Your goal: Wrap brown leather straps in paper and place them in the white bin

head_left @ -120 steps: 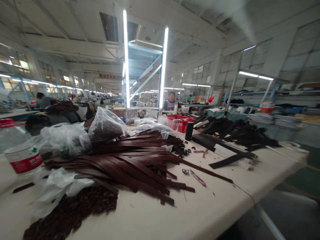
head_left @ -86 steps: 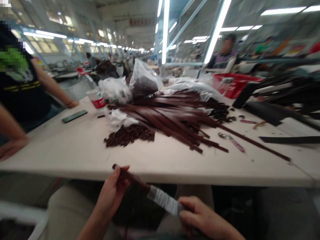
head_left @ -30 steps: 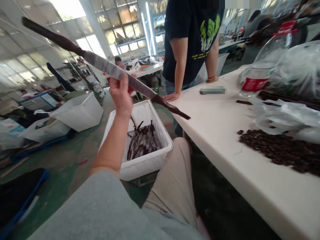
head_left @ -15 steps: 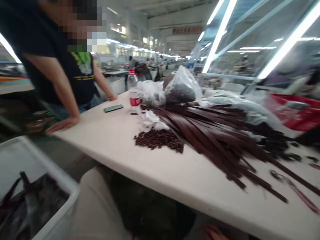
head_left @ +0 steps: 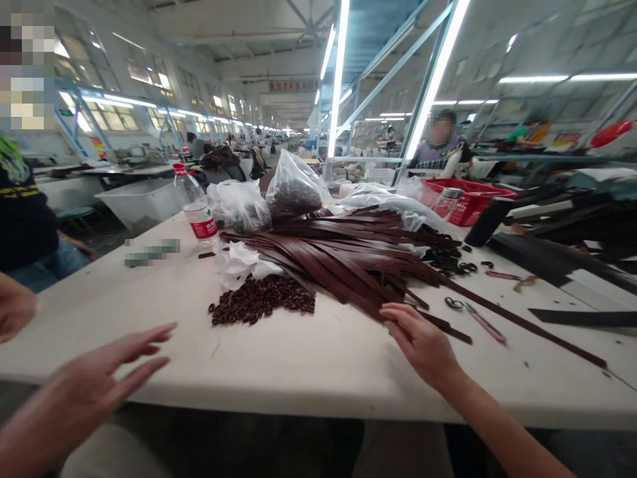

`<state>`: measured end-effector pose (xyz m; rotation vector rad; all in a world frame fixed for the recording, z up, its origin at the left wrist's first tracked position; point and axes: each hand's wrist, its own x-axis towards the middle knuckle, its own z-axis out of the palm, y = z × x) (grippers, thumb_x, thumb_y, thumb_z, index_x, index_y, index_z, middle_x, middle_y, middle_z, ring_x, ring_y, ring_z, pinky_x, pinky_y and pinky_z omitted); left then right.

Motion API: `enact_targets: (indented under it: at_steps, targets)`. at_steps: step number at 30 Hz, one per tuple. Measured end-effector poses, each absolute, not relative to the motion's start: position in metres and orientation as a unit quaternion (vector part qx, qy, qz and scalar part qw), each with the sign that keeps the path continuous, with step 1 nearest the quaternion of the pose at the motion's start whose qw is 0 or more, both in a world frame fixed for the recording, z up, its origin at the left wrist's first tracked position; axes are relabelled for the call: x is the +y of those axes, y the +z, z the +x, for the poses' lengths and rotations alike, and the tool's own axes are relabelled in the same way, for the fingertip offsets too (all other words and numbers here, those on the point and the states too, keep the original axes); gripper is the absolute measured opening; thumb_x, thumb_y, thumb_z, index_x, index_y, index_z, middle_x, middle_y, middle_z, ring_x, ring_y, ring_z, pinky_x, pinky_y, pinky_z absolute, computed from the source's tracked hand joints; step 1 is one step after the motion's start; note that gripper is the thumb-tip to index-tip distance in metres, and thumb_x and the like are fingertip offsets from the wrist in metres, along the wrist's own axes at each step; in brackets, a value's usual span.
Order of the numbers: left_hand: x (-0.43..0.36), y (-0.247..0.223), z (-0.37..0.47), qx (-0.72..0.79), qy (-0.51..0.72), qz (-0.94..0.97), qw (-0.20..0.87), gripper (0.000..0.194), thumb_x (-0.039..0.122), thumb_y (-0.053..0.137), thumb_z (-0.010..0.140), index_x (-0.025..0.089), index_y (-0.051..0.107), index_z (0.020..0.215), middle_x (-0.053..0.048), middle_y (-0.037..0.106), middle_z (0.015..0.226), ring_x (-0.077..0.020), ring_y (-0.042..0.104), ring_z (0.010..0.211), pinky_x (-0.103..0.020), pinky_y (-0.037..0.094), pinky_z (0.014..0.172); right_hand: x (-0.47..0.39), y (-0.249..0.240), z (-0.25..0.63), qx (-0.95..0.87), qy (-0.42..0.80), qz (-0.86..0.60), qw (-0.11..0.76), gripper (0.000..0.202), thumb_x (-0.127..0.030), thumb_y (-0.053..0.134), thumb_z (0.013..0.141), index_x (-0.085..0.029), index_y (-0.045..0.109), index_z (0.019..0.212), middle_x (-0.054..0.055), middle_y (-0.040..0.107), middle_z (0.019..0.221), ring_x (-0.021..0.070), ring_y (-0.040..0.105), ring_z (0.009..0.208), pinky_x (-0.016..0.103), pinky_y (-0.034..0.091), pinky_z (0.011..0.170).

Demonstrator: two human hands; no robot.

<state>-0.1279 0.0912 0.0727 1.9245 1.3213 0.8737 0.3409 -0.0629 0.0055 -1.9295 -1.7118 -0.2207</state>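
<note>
Now the right hand (head_left: pixel 423 345) is reaching, fingers spread and holding nothing, onto the near ends of the fanned pile of long dark-brown leather straps (head_left: pixel 348 255) on the white worktable (head_left: pixel 298 358). The left hand (head_left: pixel 94 385) is hovering open and empty at the table edge, whereas a second ago it was lifting a wrapped strap over the floor bin.

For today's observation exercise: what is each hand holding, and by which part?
Nothing is held. The right hand rests open at the near ends of the dark brown leather straps; the left hand hovers open and empty.
</note>
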Motion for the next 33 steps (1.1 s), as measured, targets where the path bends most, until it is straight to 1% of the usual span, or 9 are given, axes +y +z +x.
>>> enact_targets:
  at_steps: [2,5,8,12,16,19,22,26,33]
  targets:
    - [0.087,0.052,-0.104,0.434,0.247,0.813,0.299,0.042,0.05,0.078,0.07,0.032,0.075,0.107,0.002,0.078,0.098,-0.0177,0.072,0.081,-0.021,0.058,0.069,-0.027,0.006,0.357,-0.599,-0.092,-0.757,0.243,0.023,-0.03,0.047,0.099,-0.022,0.063,0.114,0.006,0.067,0.124,0.0216,0.068,0.104,0.033,0.054,0.092]
    - [0.063,0.019,-0.066,0.329,0.181,0.876,0.304,0.033,0.039,0.068,0.083,0.032,0.073,0.114,-0.002,0.078,0.101,-0.0171,0.074,0.082,-0.019,0.057,0.078,0.013,0.004,0.369,-0.565,-0.108,-0.791,0.208,0.026,-0.03,0.054,0.096,-0.016,0.064,0.115,0.012,0.069,0.117,0.0295,0.068,0.099,0.041,0.054,0.087]
    - [0.036,-0.006,-0.041,0.278,0.17,0.887,0.327,0.034,0.034,0.067,0.084,0.031,0.071,0.117,-0.003,0.078,0.1,-0.0177,0.074,0.083,-0.02,0.057,0.081,0.034,0.0,0.372,-0.546,-0.114,-0.813,0.169,0.027,-0.03,0.062,0.092,-0.013,0.064,0.113,0.015,0.071,0.108,0.0342,0.068,0.095,0.045,0.052,0.083]
    - [0.019,-0.023,-0.026,0.267,0.188,0.848,0.416,0.03,0.032,0.062,0.087,0.027,0.071,0.116,-0.005,0.077,0.097,-0.0182,0.073,0.083,-0.023,0.056,0.081,0.041,0.0,0.374,-0.52,-0.113,-0.832,0.156,0.019,-0.03,0.066,0.089,-0.017,0.065,0.104,0.013,0.072,0.101,0.0324,0.068,0.092,0.041,0.049,0.078]
    - [0.017,-0.028,-0.007,0.293,0.197,0.757,0.55,0.031,0.039,0.062,0.088,0.023,0.072,0.113,-0.008,0.075,0.103,-0.0185,0.069,0.087,-0.026,0.054,0.081,0.036,0.007,0.369,-0.486,-0.102,-0.847,0.189,0.022,-0.031,0.067,0.087,-0.018,0.062,0.103,0.014,0.069,0.108,0.0328,0.067,0.095,0.038,0.046,0.072]
    - [0.019,-0.022,0.02,0.292,0.186,0.669,0.657,0.04,0.043,0.069,0.083,0.021,0.07,0.117,-0.009,0.072,0.111,-0.0181,0.067,0.088,-0.028,0.052,0.079,0.028,0.014,0.361,-0.474,-0.048,-0.85,0.224,0.02,-0.033,0.065,0.087,-0.019,0.061,0.101,0.012,0.071,0.094,0.032,0.068,0.084,0.038,0.045,0.067]
    - [0.025,-0.011,0.059,0.281,0.172,0.579,0.745,0.057,0.045,0.077,0.076,0.019,0.064,0.125,-0.013,0.068,0.121,-0.0205,0.067,0.093,-0.029,0.051,0.077,0.013,0.017,0.347,-0.498,0.072,-0.819,0.276,0.021,-0.041,0.056,0.092,-0.022,0.059,0.086,0.002,0.069,0.07,0.0219,0.067,0.061,0.032,0.046,0.058]
    - [0.037,0.005,0.114,0.29,0.207,0.456,0.816,0.073,0.049,0.081,0.072,0.016,0.056,0.132,-0.018,0.065,0.127,-0.0238,0.067,0.104,-0.031,0.051,0.082,-0.022,0.018,0.315,-0.526,0.191,-0.75,0.353,0.035,-0.052,0.042,0.097,-0.023,0.051,0.078,-0.003,0.066,0.065,0.0138,0.062,0.052,0.026,0.05,0.055]
    - [0.049,0.017,0.16,0.251,0.319,0.305,0.862,0.053,0.041,0.09,0.062,0.013,0.068,0.101,-0.01,0.074,0.09,-0.0207,0.071,0.081,-0.031,0.054,0.076,-0.121,-0.023,0.259,-0.439,0.327,-0.719,0.428,0.051,-0.066,0.043,0.093,-0.024,0.056,0.069,-0.003,0.057,0.057,0.0144,0.055,0.053,0.025,0.046,0.054]
